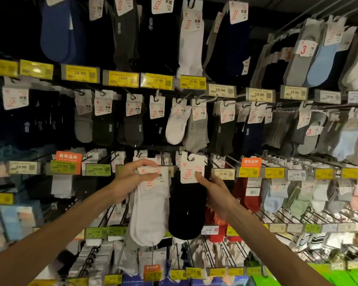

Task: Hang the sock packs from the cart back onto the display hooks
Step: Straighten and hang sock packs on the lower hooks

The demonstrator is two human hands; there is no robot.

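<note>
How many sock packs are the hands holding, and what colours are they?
white sock pack: 1, held by the left hand
black sock pack: 1, held at its card by the right hand
Total: 2

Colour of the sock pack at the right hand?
The sock pack at the right hand is black, white header card. Head view.

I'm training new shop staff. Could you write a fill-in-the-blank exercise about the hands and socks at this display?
The sock pack held in the left hand is ___.
The other pack, whose card the right hand pinches, is ___.
The 16.90 price tags are ___ in colour.
Missing words: white; black; yellow.
</note>
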